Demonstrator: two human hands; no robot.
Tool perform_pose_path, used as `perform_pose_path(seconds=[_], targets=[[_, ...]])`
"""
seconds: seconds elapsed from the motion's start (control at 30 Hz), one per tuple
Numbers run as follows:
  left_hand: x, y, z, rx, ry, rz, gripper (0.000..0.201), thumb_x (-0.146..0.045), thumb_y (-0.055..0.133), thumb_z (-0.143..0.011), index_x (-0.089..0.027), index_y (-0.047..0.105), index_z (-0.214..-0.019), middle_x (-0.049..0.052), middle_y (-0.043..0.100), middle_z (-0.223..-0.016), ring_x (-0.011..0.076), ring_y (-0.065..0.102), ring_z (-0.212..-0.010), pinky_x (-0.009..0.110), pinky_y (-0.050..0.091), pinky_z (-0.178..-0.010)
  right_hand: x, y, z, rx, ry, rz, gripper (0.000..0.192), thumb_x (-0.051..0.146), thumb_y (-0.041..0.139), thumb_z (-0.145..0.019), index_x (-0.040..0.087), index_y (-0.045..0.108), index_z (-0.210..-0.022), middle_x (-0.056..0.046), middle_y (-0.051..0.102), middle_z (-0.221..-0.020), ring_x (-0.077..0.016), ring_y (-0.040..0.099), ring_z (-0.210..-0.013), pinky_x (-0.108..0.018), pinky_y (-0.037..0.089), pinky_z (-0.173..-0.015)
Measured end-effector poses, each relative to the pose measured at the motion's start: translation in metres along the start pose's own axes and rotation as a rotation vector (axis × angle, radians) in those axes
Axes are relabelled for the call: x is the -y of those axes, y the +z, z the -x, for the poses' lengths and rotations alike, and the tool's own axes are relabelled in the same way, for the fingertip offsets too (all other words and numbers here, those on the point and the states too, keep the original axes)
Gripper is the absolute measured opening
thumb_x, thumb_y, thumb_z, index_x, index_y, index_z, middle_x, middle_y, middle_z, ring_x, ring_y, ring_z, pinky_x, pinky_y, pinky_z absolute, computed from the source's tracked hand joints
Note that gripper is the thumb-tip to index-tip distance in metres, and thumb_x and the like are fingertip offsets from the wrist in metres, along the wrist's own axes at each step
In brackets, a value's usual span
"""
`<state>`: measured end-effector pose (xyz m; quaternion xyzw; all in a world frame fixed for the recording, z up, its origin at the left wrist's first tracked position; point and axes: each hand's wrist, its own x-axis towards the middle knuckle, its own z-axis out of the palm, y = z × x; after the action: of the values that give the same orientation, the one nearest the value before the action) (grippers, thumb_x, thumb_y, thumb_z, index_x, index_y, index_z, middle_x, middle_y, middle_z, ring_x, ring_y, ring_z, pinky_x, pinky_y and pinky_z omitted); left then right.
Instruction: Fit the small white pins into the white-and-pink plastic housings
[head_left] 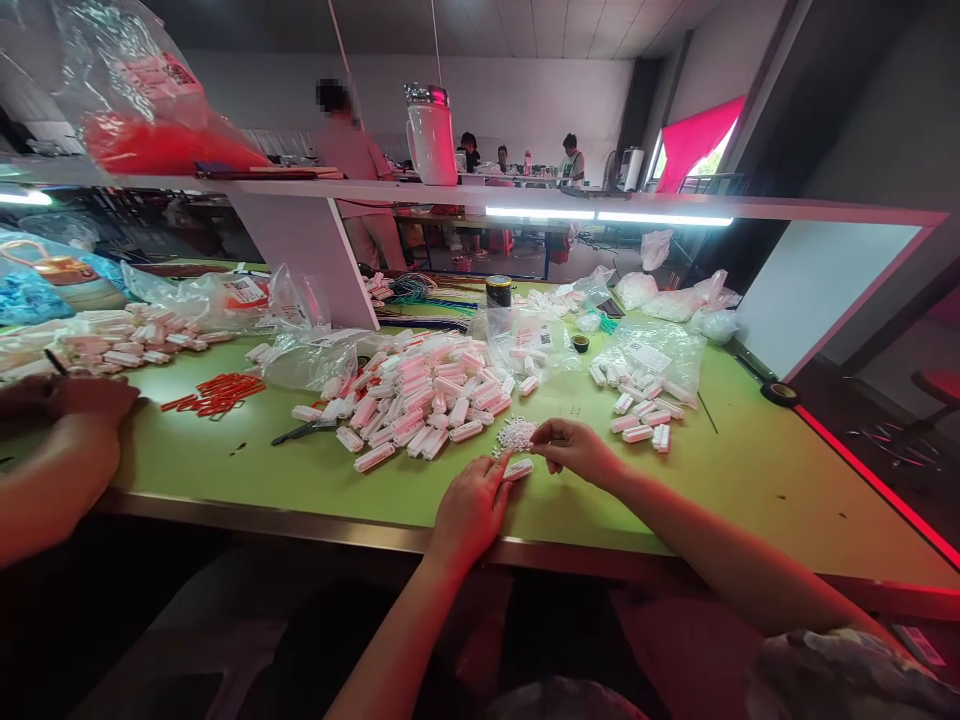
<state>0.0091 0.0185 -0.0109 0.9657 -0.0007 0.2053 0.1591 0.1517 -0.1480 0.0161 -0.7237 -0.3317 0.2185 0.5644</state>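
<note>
My left hand (471, 505) rests at the front of the green table, its fingers closed on the left end of a white plastic block (519, 469). Just beyond that block lies a small heap of tiny white pieces (514, 434). At the heap's right edge, the thumb and forefinger of my right hand (577, 452) are pinched together; whatever is between them is too small to make out. A large pile of similar white blocks (427, 390) spreads to the left of the heap. Several more blocks (645, 415) lie to the right, by an opened clear bag (652, 355).
A co-worker's hands (90, 400) are at the left, near orange-red strips (217, 393). Scissors with dark handles (300, 432) lie beside the large pile. Black tape rolls (498, 291) and a cutter (750, 367) are farther back. A shelf (600, 205) with a mug (431, 135) crosses above.
</note>
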Motion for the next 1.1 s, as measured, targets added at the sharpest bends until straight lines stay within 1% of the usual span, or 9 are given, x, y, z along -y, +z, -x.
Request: perform_pose_path(seconds=[0.1,0.2,0.27,0.53,0.7,0.83,0.9,1.0,1.1], targets=[[-0.001,-0.001,-0.001,-0.002,-0.005,0.016,0.042,-0.028,0.046,-0.100,-0.024,0.051,-0.142,0.008,0.065,-0.100,0.0246,0.062,-0.096,0.036,0.052,-0.085,0.002,0.009,0.004,-0.034,-0.148,0.186,0.019,0.037,0.066,-0.087,0.018,0.069,-0.087,0.000,0.064,-0.072,-0.0124,0.058,-0.058,-0.026,0.047,-0.057],[-0.001,0.000,-0.001,-0.023,-0.008,0.028,0.040,-0.030,0.044,-0.101,-0.025,0.054,-0.140,0.008,0.065,-0.100,0.0241,0.062,-0.095,0.035,0.051,-0.084,0.003,0.015,0.007,-0.045,-0.346,0.391,0.014,0.024,0.061,-0.092,0.020,0.070,-0.083,-0.004,0.067,-0.087,-0.0163,0.062,-0.078,-0.030,0.049,-0.074],[0.000,0.001,-0.001,-0.025,-0.006,0.025,0.040,-0.031,0.044,-0.101,-0.024,0.055,-0.139,0.008,0.065,-0.101,0.0241,0.062,-0.095,0.035,0.052,-0.083,0.002,0.018,0.007,-0.032,-0.394,0.445,0.014,0.018,0.060,-0.092,0.020,0.069,-0.082,-0.004,0.066,-0.089,-0.0173,0.062,-0.085,-0.030,0.048,-0.079],[0.000,0.002,-0.001,-0.009,-0.004,0.017,0.040,-0.031,0.044,-0.101,-0.021,0.055,-0.139,0.010,0.064,-0.103,0.0257,0.062,-0.099,0.036,0.051,-0.085,-0.004,0.024,0.004,-0.074,-0.259,0.404,0.008,0.013,0.066,-0.083,0.019,0.064,-0.077,0.001,0.061,-0.079,-0.0132,0.054,-0.071,-0.025,0.042,-0.067],[0.001,0.002,-0.002,-0.007,-0.013,0.042,0.039,-0.029,0.047,-0.100,-0.023,0.055,-0.138,0.008,0.064,-0.104,0.0250,0.062,-0.100,0.036,0.051,-0.087,-0.005,0.022,0.002,-0.084,-0.264,0.330,0.012,0.026,0.062,-0.088,0.019,0.060,-0.078,0.001,0.059,-0.076,-0.0136,0.052,-0.069,-0.025,0.041,-0.065],[0.001,0.002,-0.002,-0.007,-0.018,0.055,0.038,-0.029,0.048,-0.100,-0.023,0.055,-0.138,0.008,0.064,-0.102,0.0249,0.062,-0.099,0.035,0.050,-0.087,-0.002,0.023,0.004,-0.088,-0.200,0.258,0.018,0.036,0.057,-0.093,0.021,0.053,-0.082,0.004,0.054,-0.071,-0.0127,0.049,-0.062,-0.025,0.041,-0.060],[0.000,0.001,-0.002,-0.012,-0.028,0.058,0.038,-0.029,0.049,-0.100,-0.023,0.056,-0.137,0.008,0.064,-0.101,0.0245,0.062,-0.097,0.035,0.050,-0.085,0.000,0.024,0.006,-0.095,-0.232,0.284,0.018,0.035,0.055,-0.094,0.022,0.052,-0.082,0.003,0.054,-0.072,-0.0133,0.051,-0.063,-0.026,0.043,-0.062],[-0.001,-0.001,-0.002,-0.003,-0.036,0.071,0.037,-0.029,0.052,-0.099,-0.023,0.058,-0.135,0.007,0.063,-0.098,0.0237,0.062,-0.093,0.034,0.050,-0.082,0.002,0.023,0.007,-0.102,-0.372,0.416,0.016,0.029,0.053,-0.096,0.021,0.054,-0.082,-0.001,0.058,-0.082,-0.0160,0.056,-0.077,-0.029,0.045,-0.073],[-0.003,-0.003,-0.003,0.000,-0.025,0.077,0.035,-0.029,0.053,-0.099,-0.023,0.061,-0.132,0.006,0.063,-0.097,0.0229,0.062,-0.092,0.033,0.050,-0.081,0.002,0.023,0.008,-0.045,-0.435,0.519,0.016,0.023,0.049,-0.099,0.021,0.056,-0.085,-0.004,0.060,-0.089,-0.0175,0.058,-0.085,-0.029,0.045,-0.079]])
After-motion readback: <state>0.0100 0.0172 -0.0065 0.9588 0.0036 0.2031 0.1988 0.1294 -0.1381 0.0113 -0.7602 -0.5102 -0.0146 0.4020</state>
